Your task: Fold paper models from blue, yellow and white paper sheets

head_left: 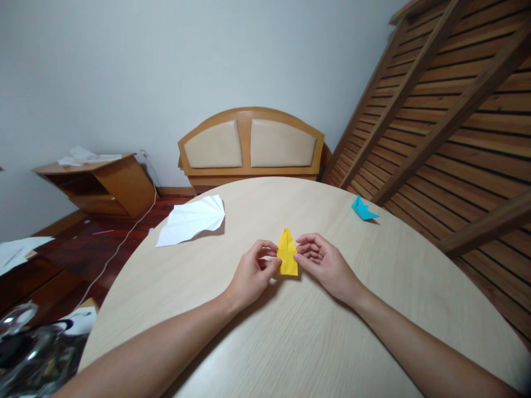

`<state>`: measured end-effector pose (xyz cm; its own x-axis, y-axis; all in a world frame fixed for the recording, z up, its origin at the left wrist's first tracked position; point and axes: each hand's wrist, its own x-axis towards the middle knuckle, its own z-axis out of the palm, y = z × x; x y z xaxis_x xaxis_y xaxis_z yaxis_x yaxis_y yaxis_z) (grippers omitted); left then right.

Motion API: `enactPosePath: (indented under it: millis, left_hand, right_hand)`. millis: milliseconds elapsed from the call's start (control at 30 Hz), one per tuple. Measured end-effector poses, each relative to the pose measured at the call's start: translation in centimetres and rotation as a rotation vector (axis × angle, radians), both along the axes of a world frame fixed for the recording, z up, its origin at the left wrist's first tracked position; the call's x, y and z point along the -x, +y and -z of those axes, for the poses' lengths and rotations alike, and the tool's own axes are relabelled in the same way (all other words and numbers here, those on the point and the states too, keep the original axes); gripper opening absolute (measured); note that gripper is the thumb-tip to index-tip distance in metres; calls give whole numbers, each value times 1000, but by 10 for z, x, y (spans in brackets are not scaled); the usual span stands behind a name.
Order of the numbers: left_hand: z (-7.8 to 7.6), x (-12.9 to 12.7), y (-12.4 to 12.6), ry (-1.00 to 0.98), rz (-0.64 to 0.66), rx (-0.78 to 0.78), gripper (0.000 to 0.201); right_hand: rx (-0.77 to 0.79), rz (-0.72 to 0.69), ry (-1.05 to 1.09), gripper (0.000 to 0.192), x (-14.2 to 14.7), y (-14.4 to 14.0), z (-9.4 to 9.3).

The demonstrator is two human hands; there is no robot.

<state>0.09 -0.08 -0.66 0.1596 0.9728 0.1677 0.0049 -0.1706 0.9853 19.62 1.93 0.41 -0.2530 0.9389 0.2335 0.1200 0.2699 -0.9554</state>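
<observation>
A piece of folded yellow paper (287,255), pointed at the top and square at the bottom, is held a little above the round table (332,342). My left hand (256,271) pinches its left edge between thumb and fingers. At the right edge, my right hand (326,262) has its thumb on the paper, with the fingers curled behind. A line runs down the middle of the paper from its tip. Parts of the fingertips behind the paper are hidden.
A blue folded paper boat (364,209) sits toward the table's right rim. Creased white paper (193,220) lies at the left rim. Beyond stand a wooden headboard (246,143) and slatted wooden panel (456,121). A white cable (120,246) crosses the floor at left.
</observation>
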Motion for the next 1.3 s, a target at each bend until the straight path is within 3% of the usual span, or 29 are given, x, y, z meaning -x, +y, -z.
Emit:
enactPosePath:
  millis: [200, 433, 600, 800, 967, 1100, 1300]
  left_hand:
    - [6, 5, 4, 332, -60, -93, 10]
    - [5, 9, 6, 685, -123, -263, 3]
    - [5, 10, 6, 685, -125, -271, 4]
    - [7, 10, 8, 612, -18, -278, 34]
    - [1, 11, 10, 760, 21, -347, 9]
    - [-4, 15, 11, 822, 79, -374, 10]
    - [-2, 22, 13, 927, 202, -575, 19]
  right_hand:
    - [77, -71, -76, 22, -1, 2, 4]
    - [5, -56, -262, 24, -5, 5, 10]
    - [-172, -66, -438, 14, -8, 6, 9]
    - [-176, -73, -479, 4, -9, 9, 11]
    - [-277, -71, -502, 3, -10, 11, 13]
    - [-420, -126, -545, 12, -10, 11, 11]
    - [-576, -317, -639, 21, -14, 12, 9]
